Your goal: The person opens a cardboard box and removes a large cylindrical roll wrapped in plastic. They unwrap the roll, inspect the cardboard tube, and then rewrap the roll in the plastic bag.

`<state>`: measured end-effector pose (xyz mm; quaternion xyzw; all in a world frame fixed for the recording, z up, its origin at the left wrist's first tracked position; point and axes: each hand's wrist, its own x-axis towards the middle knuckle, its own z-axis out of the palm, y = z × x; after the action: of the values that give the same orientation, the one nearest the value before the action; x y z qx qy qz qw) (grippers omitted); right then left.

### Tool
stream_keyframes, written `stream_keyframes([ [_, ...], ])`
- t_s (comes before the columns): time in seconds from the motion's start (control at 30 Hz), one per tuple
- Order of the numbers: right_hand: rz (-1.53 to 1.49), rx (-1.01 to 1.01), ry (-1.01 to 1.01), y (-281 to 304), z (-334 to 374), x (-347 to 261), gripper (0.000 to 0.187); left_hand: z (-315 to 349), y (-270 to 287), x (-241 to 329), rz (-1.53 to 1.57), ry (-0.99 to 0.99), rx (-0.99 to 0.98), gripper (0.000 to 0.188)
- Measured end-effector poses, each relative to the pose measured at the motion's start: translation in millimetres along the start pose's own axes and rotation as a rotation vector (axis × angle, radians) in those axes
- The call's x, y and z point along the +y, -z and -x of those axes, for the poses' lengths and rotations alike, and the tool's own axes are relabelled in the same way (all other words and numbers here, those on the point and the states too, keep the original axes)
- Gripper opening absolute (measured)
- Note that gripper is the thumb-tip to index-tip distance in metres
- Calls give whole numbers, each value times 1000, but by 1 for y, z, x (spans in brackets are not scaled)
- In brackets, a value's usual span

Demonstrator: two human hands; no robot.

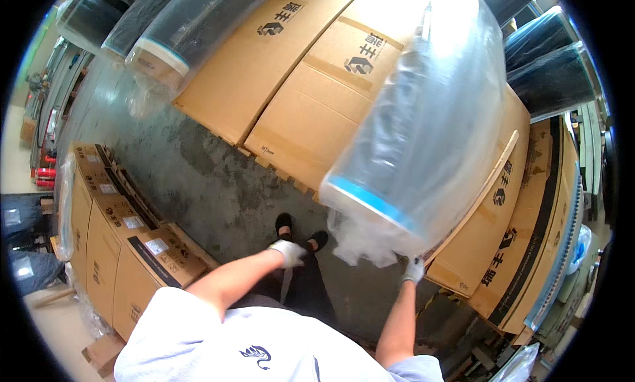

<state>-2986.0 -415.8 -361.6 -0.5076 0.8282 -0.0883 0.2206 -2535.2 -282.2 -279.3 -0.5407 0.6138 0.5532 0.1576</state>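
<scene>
My right hand (414, 269), in a pale glove, is closed at the near right corner of a big stack wrapped in clear plastic (423, 137). Its fingers are partly hidden, so what they grip is unclear. A blue band (370, 200) runs along the wrapped stack's near end, with loose plastic film (364, 243) bunched below it. Beside the stack, a thin pale strip (497, 173) slants down toward my right hand. My left hand (290, 253), gloved too, hangs in front of my thighs, apart from the boxes; its fingers are smeared.
Long cardboard boxes (317, 127) lie ahead under and beside the wrapped stack. More boxes stand at right (522, 256) and at lower left (99, 243). Plastic-wrapped rolls (159, 54) lie at the far left, others (552, 78) at the far right. Grey floor (218, 190) shows between.
</scene>
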Motion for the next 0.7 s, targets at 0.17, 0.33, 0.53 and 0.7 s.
stream_keyframes([
  [0.17, -134, -418, -38, -40, 98, 30, 51, 52, -9, -99, 155, 607, 240, 46],
  [0.33, -160, -519, -126, -16, 124, -8, 63, 64, -31, -136, 502, 688, 410, 54],
  [0.53, -411, -164, -5, 42, 128, -87, 73, 42, -14, -123, 517, 532, 480, 54],
  [0.7, -576, 166, 171, 64, 83, -85, 71, 18, 49, -139, 548, 490, 672, 56],
])
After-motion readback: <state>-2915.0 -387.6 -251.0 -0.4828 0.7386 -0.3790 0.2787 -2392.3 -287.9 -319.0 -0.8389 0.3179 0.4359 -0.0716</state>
